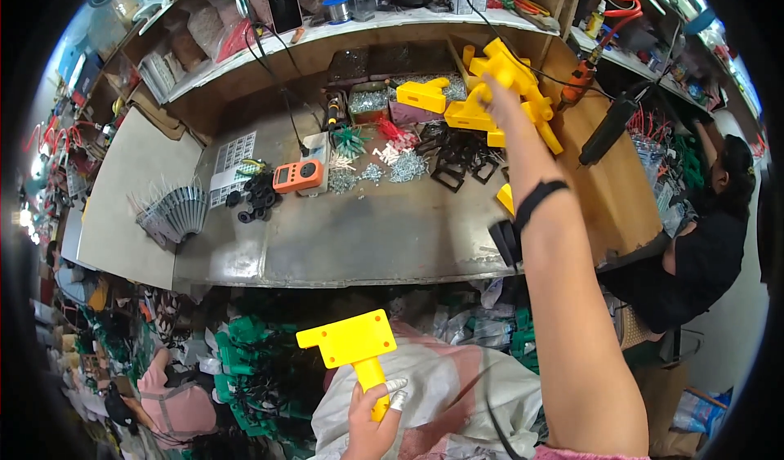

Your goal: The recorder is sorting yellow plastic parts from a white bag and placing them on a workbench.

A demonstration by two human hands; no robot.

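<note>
Two hands are busy with yellow plastic parts. Low in the view, the left hand (371, 419) is closed around the stem of a yellow T-shaped plastic bracket (353, 346), holding it upright with its flat rectangular plate on top, over a pale sack (457, 386) below the table edge. The right hand (488, 92) reaches far forward with the arm stretched out, a black band (537, 198) around the forearm, and its fingers close on a piece in the pile of yellow brackets (506, 92) stacked at the back right of the table (367, 239). Near that pile lie black frames (461, 162), heaps of silver screws (404, 166) and an orange handheld meter (298, 175). Black washers (257, 194) sit just left of the meter. Another person in black (702, 239) works to the right.
</note>
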